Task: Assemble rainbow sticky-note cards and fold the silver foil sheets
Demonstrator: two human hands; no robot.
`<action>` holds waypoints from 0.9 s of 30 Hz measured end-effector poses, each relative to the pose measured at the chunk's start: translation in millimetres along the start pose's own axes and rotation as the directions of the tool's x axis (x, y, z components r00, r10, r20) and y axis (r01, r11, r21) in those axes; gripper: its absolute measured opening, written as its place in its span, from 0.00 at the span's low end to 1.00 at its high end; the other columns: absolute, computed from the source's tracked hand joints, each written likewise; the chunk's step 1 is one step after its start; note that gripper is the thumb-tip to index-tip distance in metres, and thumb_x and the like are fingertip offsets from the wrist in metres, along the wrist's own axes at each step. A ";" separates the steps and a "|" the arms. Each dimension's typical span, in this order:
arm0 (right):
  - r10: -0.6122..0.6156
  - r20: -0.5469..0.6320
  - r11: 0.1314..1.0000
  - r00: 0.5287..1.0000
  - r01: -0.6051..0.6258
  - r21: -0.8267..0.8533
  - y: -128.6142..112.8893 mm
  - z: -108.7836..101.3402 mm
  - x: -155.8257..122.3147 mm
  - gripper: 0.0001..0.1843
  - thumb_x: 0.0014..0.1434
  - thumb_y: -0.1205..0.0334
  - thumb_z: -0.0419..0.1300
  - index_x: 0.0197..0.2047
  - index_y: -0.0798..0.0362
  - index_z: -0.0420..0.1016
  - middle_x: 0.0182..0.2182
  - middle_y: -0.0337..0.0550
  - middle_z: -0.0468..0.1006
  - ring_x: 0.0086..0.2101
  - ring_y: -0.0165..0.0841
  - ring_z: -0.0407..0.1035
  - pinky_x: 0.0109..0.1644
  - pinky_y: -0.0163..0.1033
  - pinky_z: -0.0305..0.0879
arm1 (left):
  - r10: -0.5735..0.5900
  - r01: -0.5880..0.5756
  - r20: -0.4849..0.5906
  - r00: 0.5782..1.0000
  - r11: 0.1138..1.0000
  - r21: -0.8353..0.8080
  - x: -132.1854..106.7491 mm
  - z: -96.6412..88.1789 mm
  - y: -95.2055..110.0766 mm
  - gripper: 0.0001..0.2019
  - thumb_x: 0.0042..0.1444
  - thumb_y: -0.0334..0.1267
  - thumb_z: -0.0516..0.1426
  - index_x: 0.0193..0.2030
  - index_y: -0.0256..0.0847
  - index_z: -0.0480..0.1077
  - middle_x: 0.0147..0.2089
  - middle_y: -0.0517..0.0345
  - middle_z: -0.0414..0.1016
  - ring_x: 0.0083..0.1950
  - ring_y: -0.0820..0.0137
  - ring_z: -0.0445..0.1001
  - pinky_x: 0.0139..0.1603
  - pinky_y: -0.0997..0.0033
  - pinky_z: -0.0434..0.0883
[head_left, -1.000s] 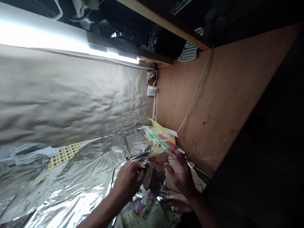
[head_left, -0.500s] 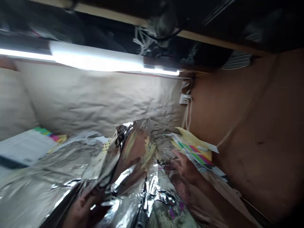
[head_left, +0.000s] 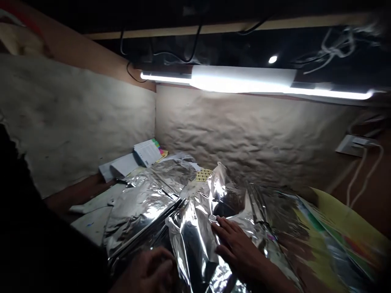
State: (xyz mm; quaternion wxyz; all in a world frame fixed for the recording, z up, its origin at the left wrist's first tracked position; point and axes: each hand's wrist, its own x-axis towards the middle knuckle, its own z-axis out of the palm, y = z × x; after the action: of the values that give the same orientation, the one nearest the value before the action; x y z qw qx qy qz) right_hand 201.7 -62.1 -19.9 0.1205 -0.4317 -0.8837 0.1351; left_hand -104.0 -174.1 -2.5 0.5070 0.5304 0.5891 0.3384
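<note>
A large, wrinkled sheet of silver foil-like film (head_left: 192,232) lies in front of me, with a raised fold towards the back. My right hand (head_left: 235,246) rests on this film, its fingers stretched out and the thumb apart. Low in the view, my left hand (head_left: 152,270) is near the left edge of the same sheet. It is dim and blurred, with the fingers curled in; whether film is pinched in them is hidden. Another stretch of silver film (head_left: 146,203) lies flat to the left, beyond a dark gap.
At the back left stand papers with coloured tabs (head_left: 148,152). A yellow patterned sheet (head_left: 203,175) shows behind the film. Yellow and colour-striped sheets (head_left: 345,219) lie right. A lit tube lamp (head_left: 244,81) hangs low above, and a socket with white cables (head_left: 357,144) is on the right.
My view has turned to the left. My right hand has come from the far right side of the film to lie flat on its middle. The raised film has sunk lower.
</note>
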 end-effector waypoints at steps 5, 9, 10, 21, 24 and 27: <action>0.001 0.005 0.999 1.000 -0.001 -0.033 0.0 4.9 -0.4 0.32 0.64 0.44 0.55 0.69 0.40 0.58 0.69 0.44 0.55 0.68 0.50 0.49 0.68 0.61 0.50 | 0.169 -0.108 -0.110 0.979 0.899 0.425 10.0 -55.6 16.5 0.24 0.57 0.56 0.54 0.52 0.43 0.71 0.42 0.54 0.80 0.43 0.61 0.77 0.44 0.66 0.70; 0.016 0.012 1.000 1.000 -0.016 -0.016 -1.9 7.2 -1.0 0.32 0.64 0.44 0.55 0.69 0.37 0.55 0.70 0.42 0.52 0.68 0.50 0.47 0.68 0.62 0.48 | 0.147 -0.087 -0.043 0.988 0.771 0.631 31.3 -61.3 22.4 0.21 0.59 0.53 0.54 0.50 0.41 0.74 0.39 0.52 0.80 0.41 0.61 0.77 0.39 0.67 0.67; 0.017 0.019 1.000 1.000 -0.017 -0.008 -2.6 7.7 -1.4 0.32 0.64 0.44 0.55 0.69 0.36 0.54 0.70 0.41 0.52 0.68 0.50 0.47 0.68 0.63 0.48 | 0.147 -0.084 -0.042 0.988 0.749 0.658 37.0 -59.6 23.3 0.19 0.59 0.52 0.53 0.45 0.41 0.75 0.38 0.52 0.80 0.40 0.61 0.77 0.39 0.67 0.66; -0.004 0.046 1.000 0.999 0.005 -0.026 -13.3 11.0 -4.6 0.31 0.66 0.44 0.52 0.70 0.38 0.54 0.71 0.42 0.50 0.69 0.47 0.45 0.69 0.60 0.46 | 0.153 -0.039 -0.057 0.987 0.562 0.826 54.3 -44.7 25.2 0.14 0.55 0.49 0.57 0.29 0.41 0.71 0.34 0.50 0.78 0.40 0.58 0.76 0.34 0.68 0.60; -0.015 0.026 1.000 1.000 0.016 -0.016 -13.0 12.4 -4.3 0.32 0.65 0.46 0.54 0.70 0.38 0.55 0.70 0.42 0.52 0.69 0.47 0.46 0.69 0.59 0.47 | 0.135 -0.086 -0.007 0.991 0.666 0.741 56.3 -45.6 25.1 0.11 0.55 0.44 0.55 0.28 0.41 0.70 0.30 0.56 0.76 0.33 0.64 0.74 0.30 0.71 0.57; -0.019 0.011 1.000 1.000 0.020 -0.008 -11.5 13.4 -4.2 0.32 0.65 0.48 0.55 0.70 0.39 0.55 0.70 0.42 0.53 0.68 0.47 0.47 0.69 0.59 0.47 | 0.085 -0.085 0.027 0.996 0.819 0.568 60.9 -48.0 21.5 0.13 0.53 0.48 0.55 0.33 0.40 0.72 0.30 0.59 0.76 0.32 0.66 0.73 0.27 0.73 0.57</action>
State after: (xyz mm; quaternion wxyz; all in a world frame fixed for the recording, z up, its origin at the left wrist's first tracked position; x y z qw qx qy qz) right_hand 191.4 -74.1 -28.9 0.1150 -0.4228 -0.8891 0.1327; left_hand -139.2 -103.9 15.5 0.3107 0.6830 0.6388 0.1698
